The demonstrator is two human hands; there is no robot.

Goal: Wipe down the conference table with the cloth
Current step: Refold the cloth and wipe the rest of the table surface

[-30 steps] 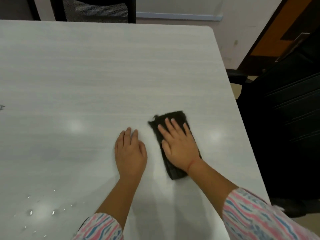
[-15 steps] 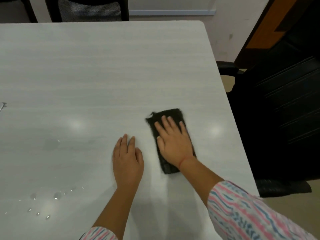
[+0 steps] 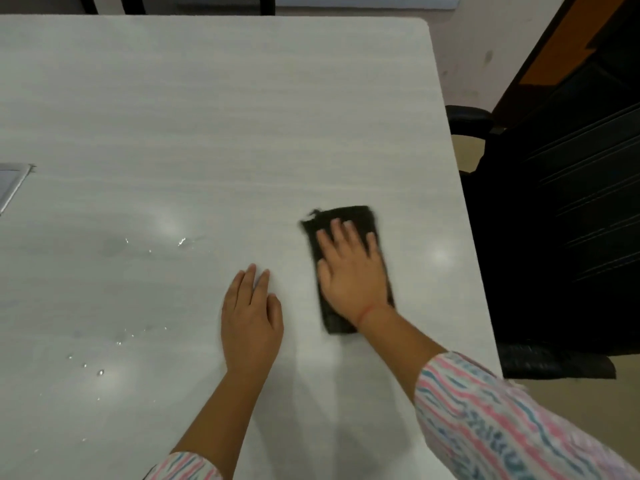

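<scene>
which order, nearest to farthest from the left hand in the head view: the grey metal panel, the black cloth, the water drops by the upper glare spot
1. black cloth: just right of the left hand, under the right hand.
2. water drops: ahead and to its left on the conference table.
3. grey metal panel: at the view's far left edge.

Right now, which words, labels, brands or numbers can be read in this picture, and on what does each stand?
There is no readable text. The black cloth under the right hand, the white table, the black office chair and the grey panel at the picture's left edge show no word, label or number.
</scene>
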